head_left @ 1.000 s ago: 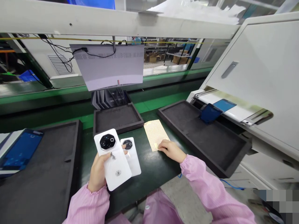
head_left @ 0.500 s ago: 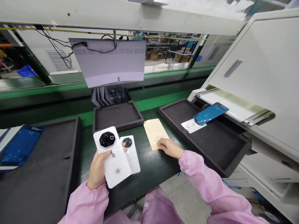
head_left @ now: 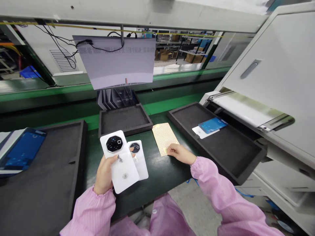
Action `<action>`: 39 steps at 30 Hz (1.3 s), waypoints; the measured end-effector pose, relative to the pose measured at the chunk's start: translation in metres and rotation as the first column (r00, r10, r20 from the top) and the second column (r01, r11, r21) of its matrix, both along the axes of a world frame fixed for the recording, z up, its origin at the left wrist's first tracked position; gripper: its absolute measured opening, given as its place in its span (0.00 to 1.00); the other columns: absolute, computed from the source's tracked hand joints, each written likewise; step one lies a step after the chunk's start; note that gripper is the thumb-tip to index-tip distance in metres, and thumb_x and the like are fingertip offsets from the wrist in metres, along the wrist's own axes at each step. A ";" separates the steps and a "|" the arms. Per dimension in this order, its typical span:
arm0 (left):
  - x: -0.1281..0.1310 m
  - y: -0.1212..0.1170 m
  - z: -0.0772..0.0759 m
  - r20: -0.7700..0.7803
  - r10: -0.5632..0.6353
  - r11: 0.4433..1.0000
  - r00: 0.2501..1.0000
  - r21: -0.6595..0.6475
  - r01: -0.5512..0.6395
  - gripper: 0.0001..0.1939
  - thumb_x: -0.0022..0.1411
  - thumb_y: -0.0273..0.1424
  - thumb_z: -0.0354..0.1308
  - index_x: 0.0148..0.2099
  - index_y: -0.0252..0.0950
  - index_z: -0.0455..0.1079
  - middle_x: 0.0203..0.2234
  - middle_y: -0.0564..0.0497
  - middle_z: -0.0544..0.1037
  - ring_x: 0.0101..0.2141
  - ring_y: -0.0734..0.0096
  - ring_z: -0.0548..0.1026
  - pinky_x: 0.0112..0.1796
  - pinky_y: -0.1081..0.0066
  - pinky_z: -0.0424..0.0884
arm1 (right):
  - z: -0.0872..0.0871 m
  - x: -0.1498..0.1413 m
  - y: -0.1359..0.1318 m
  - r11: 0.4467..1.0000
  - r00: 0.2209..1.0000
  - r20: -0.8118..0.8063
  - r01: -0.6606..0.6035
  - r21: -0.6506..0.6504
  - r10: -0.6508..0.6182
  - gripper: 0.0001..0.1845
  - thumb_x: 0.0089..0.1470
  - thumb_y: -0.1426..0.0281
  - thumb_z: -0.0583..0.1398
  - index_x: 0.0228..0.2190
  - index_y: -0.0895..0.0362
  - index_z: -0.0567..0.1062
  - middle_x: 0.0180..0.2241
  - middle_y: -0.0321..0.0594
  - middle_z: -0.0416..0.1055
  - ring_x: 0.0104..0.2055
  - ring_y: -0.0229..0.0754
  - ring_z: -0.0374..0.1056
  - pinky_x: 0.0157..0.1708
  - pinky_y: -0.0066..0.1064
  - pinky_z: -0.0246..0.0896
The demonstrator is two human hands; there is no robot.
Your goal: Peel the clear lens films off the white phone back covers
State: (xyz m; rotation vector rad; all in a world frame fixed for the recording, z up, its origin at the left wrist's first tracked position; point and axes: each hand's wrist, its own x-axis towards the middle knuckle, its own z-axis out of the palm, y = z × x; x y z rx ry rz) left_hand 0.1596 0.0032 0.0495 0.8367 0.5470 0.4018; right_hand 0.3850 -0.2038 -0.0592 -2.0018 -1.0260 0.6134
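Observation:
My left hand [head_left: 104, 172] grips a white phone [head_left: 124, 175], its back turned up, with a black octagonal camera plate and small dark markings. The thumb lies over the back, and fingertips show past the far edge. Partly hidden behind it, a second white phone [head_left: 142, 165] with a similar camera plate appears on or just above the dark green tabletop. My right hand [head_left: 180, 153] pinches the lower right corner of a cream sticker sheet [head_left: 164, 137] covered in rows of small red dots. Whether a single sticker is between the fingertips is too small to see.
A black foam tray [head_left: 236, 157] on the right holds a blue-filmed panel [head_left: 213, 125] over a white piece, beside a white machine [head_left: 278, 59]. Another black tray [head_left: 56, 147] with blue-filmed panels stands left. Behind are a smaller tray [head_left: 123, 119], upright dark sheets [head_left: 114, 98] and a hanging panel [head_left: 118, 62].
On the right, the blue-filmed panel has slid off the machine's outlet down into the black tray, onto the white piece. Both hands keep their places; the view has tilted slightly.

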 end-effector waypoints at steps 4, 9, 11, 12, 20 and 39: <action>0.001 0.001 -0.001 -0.012 -0.038 0.999 0.999 0.009 0.038 0.20 0.51 0.28 0.56 0.48 0.29 0.68 0.39 0.37 0.79 0.37 0.47 0.77 0.38 0.53 0.72 | -0.002 0.004 -0.001 1.000 0.994 -0.103 0.024 0.021 -0.021 0.06 0.44 0.68 0.61 0.24 0.58 0.70 0.24 0.36 0.67 0.28 0.36 0.64 0.31 0.30 0.62; -0.001 0.001 -0.002 0.008 -0.041 0.999 0.999 0.016 0.041 0.16 0.51 0.27 0.56 0.43 0.28 0.70 0.39 0.36 0.78 0.36 0.50 0.77 0.37 0.56 0.72 | 0.006 0.004 -0.005 0.998 0.975 -0.223 0.035 0.048 -0.023 0.17 0.45 0.57 0.60 0.23 0.59 0.68 0.23 0.36 0.65 0.24 0.36 0.61 0.24 0.28 0.59; -0.003 0.000 -0.004 0.023 -0.054 0.999 0.998 0.004 0.054 0.15 0.51 0.27 0.56 0.43 0.28 0.69 0.39 0.36 0.78 0.37 0.49 0.77 0.38 0.55 0.71 | 0.013 0.001 -0.007 0.997 0.970 -0.244 0.026 0.073 -0.007 0.18 0.47 0.55 0.58 0.23 0.58 0.66 0.22 0.35 0.62 0.22 0.34 0.59 0.22 0.28 0.57; -0.005 -0.001 -0.005 0.026 -0.064 0.998 0.998 -0.002 0.064 0.15 0.51 0.27 0.56 0.43 0.28 0.69 0.39 0.36 0.78 0.37 0.49 0.77 0.38 0.54 0.71 | 0.018 -0.001 -0.007 0.996 0.969 -0.248 0.017 0.087 0.006 0.19 0.48 0.55 0.58 0.22 0.58 0.65 0.21 0.34 0.60 0.22 0.34 0.57 0.22 0.27 0.56; -0.012 -0.009 -0.011 0.141 -0.165 0.983 0.976 -0.062 0.175 0.16 0.52 0.26 0.55 0.46 0.31 0.66 0.38 0.37 0.78 0.35 0.50 0.77 0.35 0.57 0.71 | 0.106 -0.032 0.033 0.945 0.983 0.017 -0.179 0.274 0.181 0.11 0.56 0.65 0.54 0.24 0.55 0.65 0.25 0.36 0.60 0.27 0.37 0.58 0.26 0.30 0.57; -0.021 -0.016 -0.006 0.088 -0.168 0.983 0.982 -0.063 0.173 0.17 0.55 0.27 0.56 0.48 0.36 0.68 0.30 0.47 0.80 0.31 0.59 0.78 0.34 0.65 0.72 | 0.149 -0.100 0.112 0.870 0.818 0.534 -0.409 0.276 0.215 0.10 0.55 0.80 0.49 0.30 0.55 0.65 0.30 0.41 0.62 0.31 0.41 0.62 0.26 0.32 0.63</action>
